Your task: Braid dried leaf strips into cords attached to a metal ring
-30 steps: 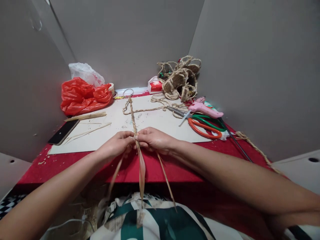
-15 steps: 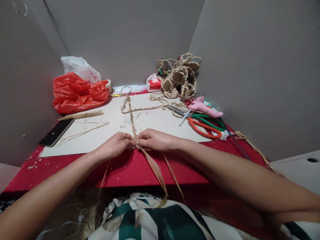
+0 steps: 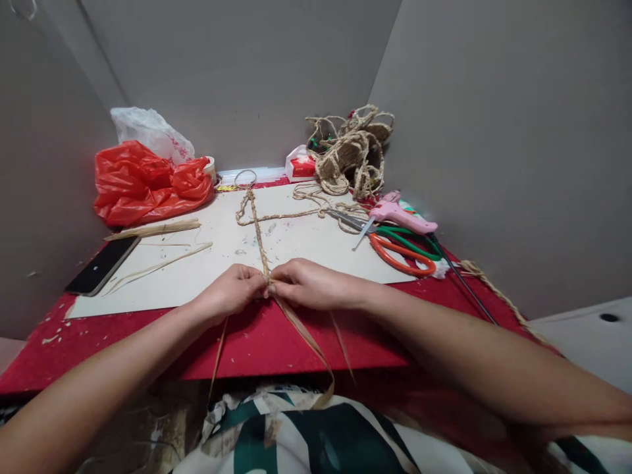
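Note:
A braided straw cord (image 3: 257, 230) runs from a ring (image 3: 245, 178) at the back of the white board down to my fingers at the board's front edge. My left hand (image 3: 237, 289) pinches the cord's lower end from the left. From the right, my right hand (image 3: 306, 283) pinches the same spot, fingertips nearly touching the left ones. Loose flat straw strands (image 3: 309, 339) hang below my hands over the table edge toward my lap. Exactly which strand each hand grips is hidden by the fingers.
On the right lie scissors with orange and green handles (image 3: 402, 253) and a pink glue gun (image 3: 402, 216). Behind stand a tissue box (image 3: 300, 166) and a heap of coiled straw rope (image 3: 350, 158). At left are a red plastic bag (image 3: 148, 184), a phone (image 3: 103, 264) and loose straw (image 3: 162, 228).
Both hands stay at the cord's end with only small finger shifts. The hanging strands have swung slightly. The whole view has moved a little.

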Tool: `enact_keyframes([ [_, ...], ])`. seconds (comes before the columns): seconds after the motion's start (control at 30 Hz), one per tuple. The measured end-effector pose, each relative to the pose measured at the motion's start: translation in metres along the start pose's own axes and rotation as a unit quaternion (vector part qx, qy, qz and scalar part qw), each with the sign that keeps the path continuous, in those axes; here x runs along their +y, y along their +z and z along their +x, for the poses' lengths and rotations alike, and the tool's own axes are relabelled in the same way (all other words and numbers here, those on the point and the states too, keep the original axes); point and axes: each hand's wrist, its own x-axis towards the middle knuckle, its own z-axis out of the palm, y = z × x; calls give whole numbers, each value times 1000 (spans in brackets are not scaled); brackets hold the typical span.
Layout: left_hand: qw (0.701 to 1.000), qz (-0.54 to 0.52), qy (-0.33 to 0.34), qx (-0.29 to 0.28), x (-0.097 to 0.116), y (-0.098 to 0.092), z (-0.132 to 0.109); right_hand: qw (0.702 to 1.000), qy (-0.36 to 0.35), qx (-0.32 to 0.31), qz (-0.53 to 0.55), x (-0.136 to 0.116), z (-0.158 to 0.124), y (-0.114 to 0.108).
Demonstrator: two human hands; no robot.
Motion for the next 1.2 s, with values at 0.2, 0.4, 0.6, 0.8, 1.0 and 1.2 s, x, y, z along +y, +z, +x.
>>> enact_keyframes([
  [0.2, 1000, -3, 14, 27, -3, 1, -2, 999, 30, 12, -11, -8, -9, -15],
  [0.4, 997, -49, 22, 51, -4, 10, -7, 966, 126, -50, 220, -20, -17, 11],
  [0.6, 989, -133, 21, 59, -5, 20, -14, 974, 134, 4, 180, -34, -25, 41],
  [0.8, 982, -186, 29, 21, -4, 8, -19, 989, 32, -16, 141, -47, -42, 15],
  [1.0, 980, -189, 49, -22, 0, -2, -20, 944, 60, 119, 303, -20, -10, 4],
  [1.2, 992, -108, 60, -31, -4, -3, -18, 905, 138, -87, 392, -5, 9, 8],
])
